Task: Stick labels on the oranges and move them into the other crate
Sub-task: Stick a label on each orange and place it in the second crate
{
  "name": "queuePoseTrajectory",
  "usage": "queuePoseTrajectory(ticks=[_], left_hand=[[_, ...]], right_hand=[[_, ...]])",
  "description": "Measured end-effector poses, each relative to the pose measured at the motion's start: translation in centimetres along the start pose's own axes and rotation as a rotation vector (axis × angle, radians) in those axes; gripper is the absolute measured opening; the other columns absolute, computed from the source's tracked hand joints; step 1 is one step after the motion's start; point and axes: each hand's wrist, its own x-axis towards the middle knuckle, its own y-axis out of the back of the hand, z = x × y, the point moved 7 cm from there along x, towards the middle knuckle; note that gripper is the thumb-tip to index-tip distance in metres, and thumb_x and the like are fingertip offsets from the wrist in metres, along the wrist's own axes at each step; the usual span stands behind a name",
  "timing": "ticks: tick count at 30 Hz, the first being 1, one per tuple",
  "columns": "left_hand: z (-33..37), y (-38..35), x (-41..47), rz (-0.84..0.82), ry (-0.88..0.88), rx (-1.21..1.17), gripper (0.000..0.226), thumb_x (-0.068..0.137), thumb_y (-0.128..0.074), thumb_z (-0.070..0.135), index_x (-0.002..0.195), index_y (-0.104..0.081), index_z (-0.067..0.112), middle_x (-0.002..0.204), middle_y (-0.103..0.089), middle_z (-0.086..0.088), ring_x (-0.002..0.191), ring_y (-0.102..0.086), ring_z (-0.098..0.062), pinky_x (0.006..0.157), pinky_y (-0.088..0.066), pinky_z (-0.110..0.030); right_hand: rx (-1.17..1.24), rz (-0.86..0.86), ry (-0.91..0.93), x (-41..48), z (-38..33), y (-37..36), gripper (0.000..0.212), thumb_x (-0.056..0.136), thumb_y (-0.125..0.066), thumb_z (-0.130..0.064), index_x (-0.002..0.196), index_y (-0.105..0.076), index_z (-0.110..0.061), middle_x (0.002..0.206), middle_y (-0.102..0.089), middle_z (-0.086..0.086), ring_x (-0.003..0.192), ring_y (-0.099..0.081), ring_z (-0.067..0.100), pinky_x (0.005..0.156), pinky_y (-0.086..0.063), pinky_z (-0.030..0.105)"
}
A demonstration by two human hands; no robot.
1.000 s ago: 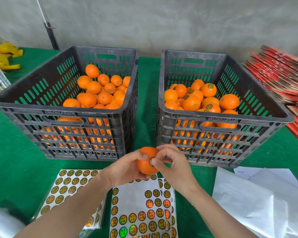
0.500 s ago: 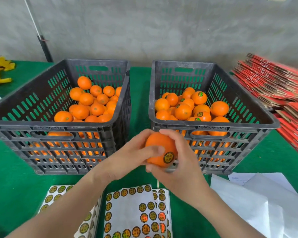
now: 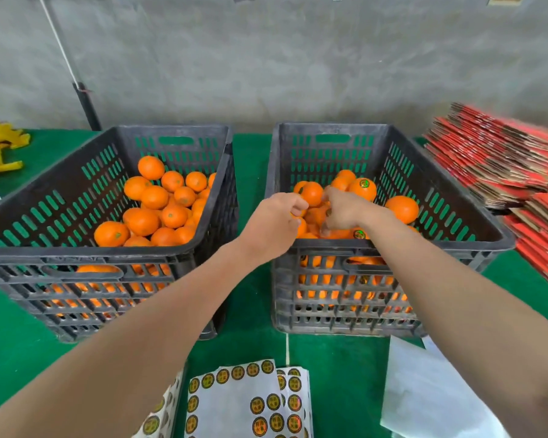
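Both of my hands reach into the right crate [image 3: 389, 245], which holds several oranges, some with round labels. My right hand [image 3: 345, 211] curls its fingers down round a labelled orange [image 3: 317, 217] on top of the pile. My left hand [image 3: 274, 221] is just left of it, over the crate's near-left corner, with its fingers curled against the fruit; whether it grips anything is hidden. The left crate [image 3: 86, 251] holds several unlabelled oranges [image 3: 159, 203]. Label sheets [image 3: 244, 403] with round gold-and-black stickers lie on the green table at the near edge.
A stack of red flat cartons [image 3: 503, 162] lies right of the right crate. White paper [image 3: 431, 390] lies at the near right. Yellow material [image 3: 4, 147] sits at the far left. A grey wall stands behind the crates, and a narrow green gap separates them.
Both hands carried the labelled orange from above the label sheets forward and up over the rim into the right crate. The view has tilted upward.
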Motion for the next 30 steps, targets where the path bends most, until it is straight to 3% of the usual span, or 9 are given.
queuePoseTrajectory(ticks=[5, 7, 10, 13, 17, 19, 23, 27, 30], left_hand=[[0.6, 1.2, -0.9, -0.037, -0.008, -0.104, 0.03, 0.088, -0.055, -0.002, 0.116, -0.062, 0.006, 0.101, -0.057, 0.003, 0.09, -0.055, -0.006, 0.079, -0.042, -0.009], [0.6, 2.4, -1.7, -0.024, -0.05, -0.126, 0.028, 0.087, -0.056, 0.0, 0.113, -0.064, 0.007, 0.093, -0.056, 0.01, 0.08, -0.057, -0.001, 0.073, -0.043, -0.004], [-0.7, 5.8, -2.1, 0.077, -0.078, -0.075, 0.023, 0.088, -0.059, 0.001, 0.11, -0.065, 0.006, 0.092, -0.057, 0.009, 0.077, -0.057, -0.003, 0.069, -0.042, -0.003], [-4.2, 10.1, -1.6, 0.137, 0.015, -0.051, 0.02, 0.087, -0.056, -0.006, 0.105, -0.064, -0.001, 0.093, -0.061, -0.005, 0.083, -0.056, -0.014, 0.073, -0.045, -0.015], [-11.2, 14.3, -1.1, -0.038, 0.214, 0.288, 0.012, 0.087, -0.057, 0.002, 0.083, -0.059, 0.013, 0.078, -0.057, 0.0, 0.076, -0.055, -0.015, 0.052, -0.033, -0.009], [-14.3, 14.0, -1.0, -0.293, 0.26, 0.455, 0.007, 0.089, -0.057, 0.008, 0.092, -0.064, 0.008, 0.088, -0.062, -0.005, 0.083, -0.056, -0.017, 0.058, -0.034, -0.015], [-19.7, 10.8, -1.1, -0.723, 0.352, 0.608, 0.041, 0.091, -0.06, 0.03, 0.118, -0.058, 0.0, 0.104, -0.066, -0.014, 0.093, -0.064, -0.027, 0.087, -0.052, -0.04], [-23.3, 8.5, -1.0, -0.863, 0.571, 0.634, 0.066, 0.092, -0.051, 0.053, 0.133, -0.041, 0.002, 0.11, -0.065, -0.016, 0.079, -0.07, -0.019, 0.064, -0.057, -0.029], [-25.5, 6.9, -1.4, -0.917, 0.672, 0.63, 0.073, 0.093, -0.048, 0.051, 0.141, -0.031, -0.001, 0.117, -0.057, -0.018, 0.088, -0.069, -0.025, 0.08, -0.057, -0.037]], right_hand=[[-0.191, 0.027, -0.029, 0.0, 0.5, 0.0, 0.064, 0.08, -0.066, -0.021, 0.135, -0.035, -0.011, 0.132, -0.045, 0.018, 0.118, -0.046, 0.039, 0.092, -0.045, 0.044], [-0.122, 0.195, -0.012, -1.2, -0.7, 1.8, 0.065, 0.079, -0.068, -0.024, 0.136, -0.038, -0.014, 0.137, -0.039, 0.015, 0.125, -0.039, 0.038, 0.099, -0.04, 0.046], [0.205, 0.6, 0.265, -5.0, -6.5, 5.1, 0.048, 0.082, -0.067, -0.016, 0.126, -0.051, -0.007, 0.129, -0.048, 0.016, 0.122, -0.044, 0.033, 0.102, -0.033, 0.036], [0.374, 0.796, 0.576, -8.9, -14.0, 5.1, 0.026, 0.08, -0.063, 0.0, 0.106, -0.06, 0.004, 0.109, -0.059, 0.019, 0.107, -0.054, 0.034, 0.094, -0.037, 0.031], [0.481, 0.602, 0.736, -8.9, -22.0, 1.3, 0.022, 0.084, -0.054, 0.007, 0.104, -0.06, 0.004, 0.105, -0.058, 0.019, 0.102, -0.053, 0.033, 0.089, -0.039, 0.033], [0.506, 0.476, 0.711, -7.6, -24.1, -0.6, 0.026, 0.089, -0.05, 0.005, 0.114, -0.056, 0.001, 0.116, -0.053, 0.017, 0.11, -0.048, 0.029, 0.09, -0.033, 0.027], [0.496, 0.406, 0.601, -5.7, -24.5, -2.1, 0.034, 0.091, -0.045, 0.005, 0.124, -0.051, -0.002, 0.126, -0.049, 0.013, 0.117, -0.044, 0.025, 0.094, -0.031, 0.025], [0.483, 0.382, 0.555, -5.1, -23.9, -2.7, 0.034, 0.092, -0.043, 0.002, 0.124, -0.051, -0.005, 0.125, -0.05, 0.009, 0.114, -0.046, 0.02, 0.093, -0.032, 0.022], [0.49, 0.375, 0.548, -5.0, -23.9, -3.0, 0.033, 0.094, -0.044, -0.002, 0.125, -0.051, -0.009, 0.126, -0.05, 0.006, 0.114, -0.047, 0.017, 0.095, -0.038, 0.026]])
